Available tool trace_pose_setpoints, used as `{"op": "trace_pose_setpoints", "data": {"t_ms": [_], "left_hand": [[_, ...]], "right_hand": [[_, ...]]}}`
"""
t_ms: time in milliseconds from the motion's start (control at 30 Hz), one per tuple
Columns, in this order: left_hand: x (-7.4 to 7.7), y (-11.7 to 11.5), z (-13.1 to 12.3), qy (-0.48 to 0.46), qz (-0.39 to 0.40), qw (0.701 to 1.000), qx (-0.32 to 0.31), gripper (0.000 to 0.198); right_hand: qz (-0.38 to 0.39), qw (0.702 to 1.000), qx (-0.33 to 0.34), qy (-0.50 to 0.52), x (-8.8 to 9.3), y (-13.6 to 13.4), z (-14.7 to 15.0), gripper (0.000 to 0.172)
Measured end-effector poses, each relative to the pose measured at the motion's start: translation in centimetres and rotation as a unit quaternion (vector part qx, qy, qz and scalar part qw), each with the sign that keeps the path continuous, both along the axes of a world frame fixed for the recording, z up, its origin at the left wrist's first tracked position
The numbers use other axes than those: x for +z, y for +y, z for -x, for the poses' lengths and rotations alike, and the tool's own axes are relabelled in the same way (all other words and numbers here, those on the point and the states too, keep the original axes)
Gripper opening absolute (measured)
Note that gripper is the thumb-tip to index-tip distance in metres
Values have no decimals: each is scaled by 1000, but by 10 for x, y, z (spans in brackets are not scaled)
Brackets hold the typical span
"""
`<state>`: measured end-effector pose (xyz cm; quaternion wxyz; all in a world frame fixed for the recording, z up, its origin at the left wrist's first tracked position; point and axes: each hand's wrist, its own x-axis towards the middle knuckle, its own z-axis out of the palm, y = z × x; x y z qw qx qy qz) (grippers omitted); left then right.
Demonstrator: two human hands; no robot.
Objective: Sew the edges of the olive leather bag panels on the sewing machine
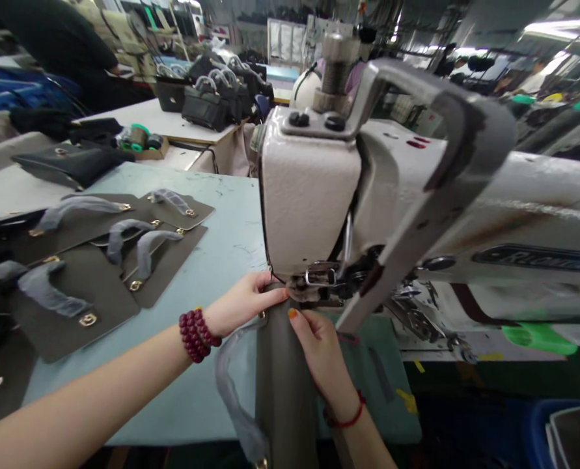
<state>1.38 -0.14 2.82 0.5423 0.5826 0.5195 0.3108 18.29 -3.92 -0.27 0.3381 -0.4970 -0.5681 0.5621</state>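
Busy bag workshop, pale blue table (pixel 221 260) beside a sewing machine (pixel 309 195): leather panel (pixel 284 391) running out from under the presser foot (pixel 314 280), left hand (pixel 243 303) closed against its top edge, right hand (pixel 321 352) pinching it just below.

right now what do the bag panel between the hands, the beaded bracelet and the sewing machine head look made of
The bag panel looks like matte taupe leather or faux leather; the look can't settle which. The beaded bracelet has glossy maroon beads, perhaps polished wood or stone. The sewing machine head looks like metal under pebbled off-white paint.
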Motion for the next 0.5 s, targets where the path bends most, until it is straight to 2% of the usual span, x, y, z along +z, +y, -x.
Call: {"op": "trace_pose_setpoints", "data": {"t_ms": [167,233,300,367,433,500], "left_hand": [[-3,0,5,-18,-23,999,-29,29],[-5,3,10,-28,-7,999,-25,26],[-9,4,16,-21,7,1000,20,25],[-16,1,24,-39,14,995,91,26],[-26,-8,32,-103,48,982,151,32],[-38,-21,37,-166,98,965,179,43]], "right_hand": [[11,999,34,-18,-1,-3,-10,42],[7,999,37,-16,-2,-7,-11,43],[6,999,35,-18,-4,-12,-12,44],[3,999,25,-27,-5,-16,-13,45],[3,999,22,-39,-5,-21,-15,45],[8,998,26,-50,-6,-28,-17,45]]}}
